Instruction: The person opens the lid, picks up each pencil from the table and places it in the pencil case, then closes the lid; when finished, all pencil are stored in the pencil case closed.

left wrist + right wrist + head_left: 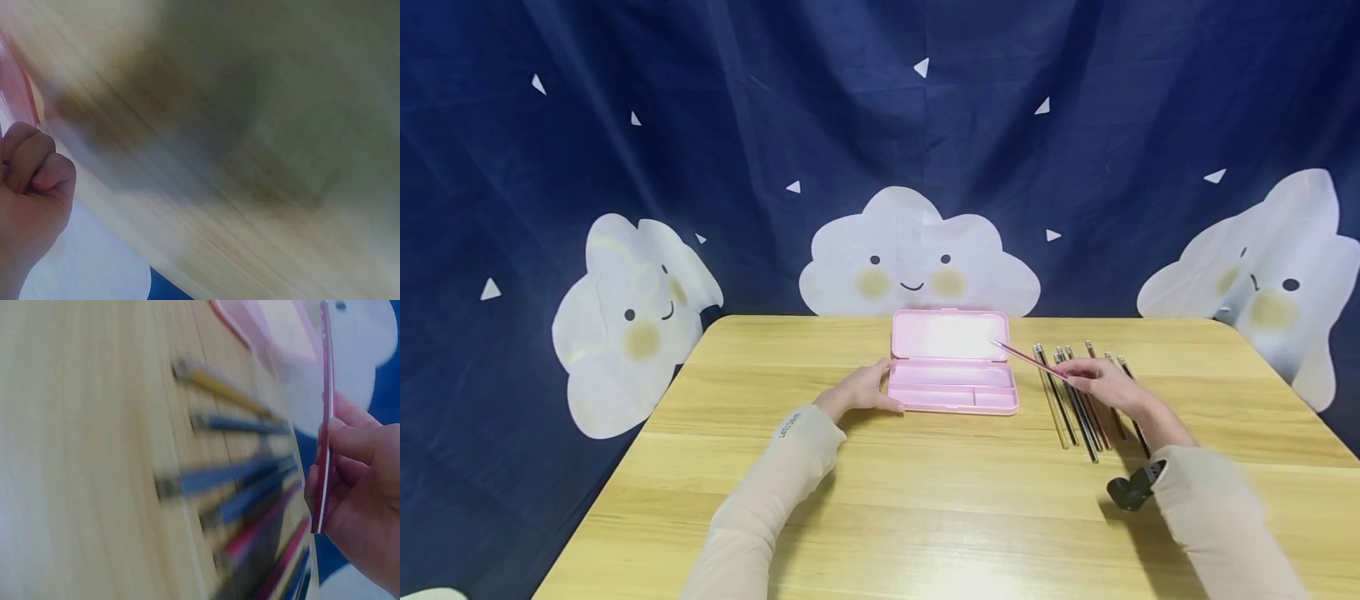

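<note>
Here's the wood-grain table (pixel 970 492), pale sleeves (pixel 1217 517) reaching in short of the pink pencil case (pixel 951 397). Right of the case, loose pencils (pixel 1091 448) lie in a rough row, seemingly grouped for easy picking! Above them the right hand (pixel 1105 386) is pinching one red pencil (pixel 1026 358) between thumb and fingers, aslant, its far tip showing across the case's right side; that grip looks made for aiming. Over to the case's left end: the left hand (pixel 863 389) curves round it, thumb at the near corner, fingers farther back, presumably steadying it. The lid (pixel 951 335) stands open behind, baring the compartments, and beyond the case hangs a navy curtain (pixel 850 108) with smiling clouds (pixel 917 233).
</note>
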`<state>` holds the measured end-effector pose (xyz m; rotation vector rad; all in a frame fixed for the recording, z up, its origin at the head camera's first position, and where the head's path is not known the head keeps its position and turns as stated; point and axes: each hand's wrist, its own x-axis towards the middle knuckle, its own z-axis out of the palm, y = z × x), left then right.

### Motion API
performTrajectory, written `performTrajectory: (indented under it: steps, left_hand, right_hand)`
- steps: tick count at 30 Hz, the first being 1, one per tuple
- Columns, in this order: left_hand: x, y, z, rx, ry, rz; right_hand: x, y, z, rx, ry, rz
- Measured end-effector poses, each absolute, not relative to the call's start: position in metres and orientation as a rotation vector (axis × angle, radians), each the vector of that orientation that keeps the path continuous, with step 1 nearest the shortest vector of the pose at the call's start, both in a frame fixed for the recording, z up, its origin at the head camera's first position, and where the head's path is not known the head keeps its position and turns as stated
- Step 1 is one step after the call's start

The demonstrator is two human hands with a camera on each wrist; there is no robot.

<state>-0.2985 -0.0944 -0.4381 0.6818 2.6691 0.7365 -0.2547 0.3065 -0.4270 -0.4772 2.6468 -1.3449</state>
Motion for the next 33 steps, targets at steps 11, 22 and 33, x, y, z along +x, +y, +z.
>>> performTrajectory:
  steps: [11,22,33]
  left_hand:
    - [-0.298,-0.097,-0.438,0.628,2.656,0.736]
    - [-0.302,-0.096,-0.44,0.642,2.653,0.749]
    - [-0.302,-0.095,-0.441,0.645,2.641,0.751]
  right_hand:
    - [-0.272,0.247,-0.432,-0.768,2.884,-1.151]
    - [-0.288,0.198,-0.438,-0.927,2.901,-1.131]
    - [-0.297,0.177,-0.447,-0.946,2.874,-1.0]
